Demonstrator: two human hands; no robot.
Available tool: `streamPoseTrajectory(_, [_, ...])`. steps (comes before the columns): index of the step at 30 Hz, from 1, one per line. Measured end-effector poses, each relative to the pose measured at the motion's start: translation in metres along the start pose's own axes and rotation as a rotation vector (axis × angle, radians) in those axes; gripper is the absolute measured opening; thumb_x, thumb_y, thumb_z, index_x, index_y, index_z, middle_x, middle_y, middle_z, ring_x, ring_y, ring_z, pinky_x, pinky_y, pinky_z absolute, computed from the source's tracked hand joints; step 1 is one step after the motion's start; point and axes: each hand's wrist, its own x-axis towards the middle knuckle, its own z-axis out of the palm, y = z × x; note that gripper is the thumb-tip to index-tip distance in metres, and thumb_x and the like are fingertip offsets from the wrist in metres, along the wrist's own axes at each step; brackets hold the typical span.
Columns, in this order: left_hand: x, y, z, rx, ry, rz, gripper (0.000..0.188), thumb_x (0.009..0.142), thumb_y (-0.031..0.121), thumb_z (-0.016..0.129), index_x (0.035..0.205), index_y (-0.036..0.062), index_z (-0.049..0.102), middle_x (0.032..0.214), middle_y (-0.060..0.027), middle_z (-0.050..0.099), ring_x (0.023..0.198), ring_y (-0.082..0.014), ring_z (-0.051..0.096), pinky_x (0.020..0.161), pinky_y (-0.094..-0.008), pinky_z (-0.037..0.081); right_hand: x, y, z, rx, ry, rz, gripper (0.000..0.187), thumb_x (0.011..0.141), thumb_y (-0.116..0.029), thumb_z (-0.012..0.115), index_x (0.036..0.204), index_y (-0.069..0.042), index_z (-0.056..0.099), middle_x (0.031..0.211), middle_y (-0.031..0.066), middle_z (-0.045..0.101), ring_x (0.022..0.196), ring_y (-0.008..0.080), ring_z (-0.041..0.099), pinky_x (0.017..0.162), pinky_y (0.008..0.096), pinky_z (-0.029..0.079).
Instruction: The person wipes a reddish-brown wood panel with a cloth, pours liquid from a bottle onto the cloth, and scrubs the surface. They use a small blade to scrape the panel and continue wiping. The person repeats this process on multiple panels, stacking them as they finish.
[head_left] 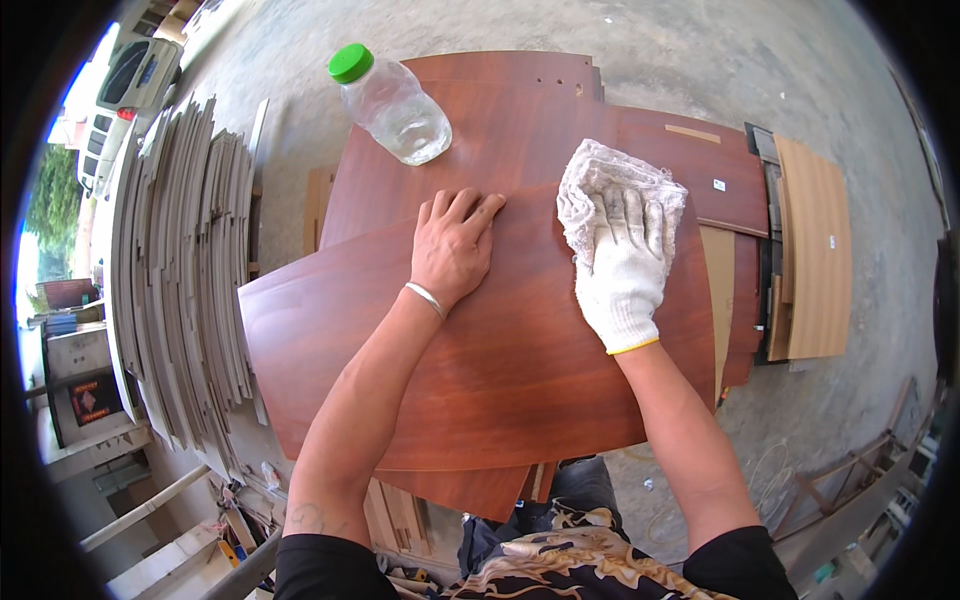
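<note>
A reddish-brown wood panel (480,380) lies in front of me on a stack of similar boards. My left hand (452,245), bare with a silver bangle at the wrist, rests on it near the far edge. Its fingers are slightly bent and a little apart, with nothing seen in them. On the panel's right part, my right hand (625,265) wears a white knit glove with a yellow cuff edge. Beneath its fingers is a folded, greyish-white cloth (590,175), pressed against the surface. The palm side of that hand is hidden.
A clear plastic jar (405,115) with a green lid and some clear liquid stands on the far boards. Long grey boards (185,270) are stacked at left. Light wood panels (815,250) lie at right on the concrete floor (700,60). A metal frame (850,470) is at lower right.
</note>
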Motion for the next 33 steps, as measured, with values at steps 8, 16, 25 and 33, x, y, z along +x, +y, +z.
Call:
streamPoseTrajectory(8, [0.005, 0.007, -0.001, 0.052, -0.137, -0.044, 0.049, 0.094, 0.010, 0.061, 0.142, 0.0160, 0.065, 0.121, -0.0064, 0.064, 0.116, -0.0291, 0.056, 0.098, -0.0435, 0.044, -0.004, 0.003, 0.001, -0.032, -0.024, 0.002, 0.053, 0.103, -0.037, 0.057, 0.150, -0.011, 0.062, 0.160, 0.0062, 0.057, 0.154, 0.0321, 0.042, 0.131, 0.0559, 0.017])
streamPoseTrajectory(16, [-0.007, -0.012, 0.006, -0.347, 0.381, -0.409, 0.045, 0.091, 0.011, 0.074, 0.133, 0.0042, 0.061, 0.126, -0.0124, 0.062, 0.115, -0.0317, 0.056, 0.098, -0.0442, 0.048, 0.000, -0.004, 0.000, -0.027, -0.054, 0.011, 0.061, 0.097, -0.036, 0.066, 0.152, -0.013, 0.059, 0.163, 0.0054, 0.053, 0.156, 0.0313, 0.039, 0.133, 0.0538, 0.016])
streamPoseTrajectory(25, [-0.208, -0.008, -0.094, -0.137, 0.102, -0.370, 0.037, 0.094, 0.004, 0.071, 0.130, 0.0087, 0.072, 0.130, -0.0141, 0.074, 0.138, -0.0369, 0.059, 0.122, -0.0597, 0.036, 0.009, -0.016, 0.011, -0.178, -0.081, 0.107, 0.058, 0.105, -0.039, 0.056, 0.157, -0.013, 0.055, 0.159, 0.0100, 0.056, 0.154, 0.0270, 0.043, 0.133, 0.0498, 0.015])
streamPoseTrajectory(33, [-0.219, 0.032, -0.098, -0.041, -0.302, -0.289, 0.058, 0.097, 0.029, 0.066, 0.152, 0.0103, 0.059, 0.167, -0.0140, 0.047, 0.159, -0.0373, 0.033, 0.131, -0.0624, 0.015, 0.022, -0.185, 0.043, 0.255, 0.053, -0.355, 0.050, 0.102, -0.028, 0.052, 0.144, -0.002, 0.060, 0.146, 0.0215, 0.062, 0.144, 0.0430, 0.048, 0.132, 0.0526, 0.020])
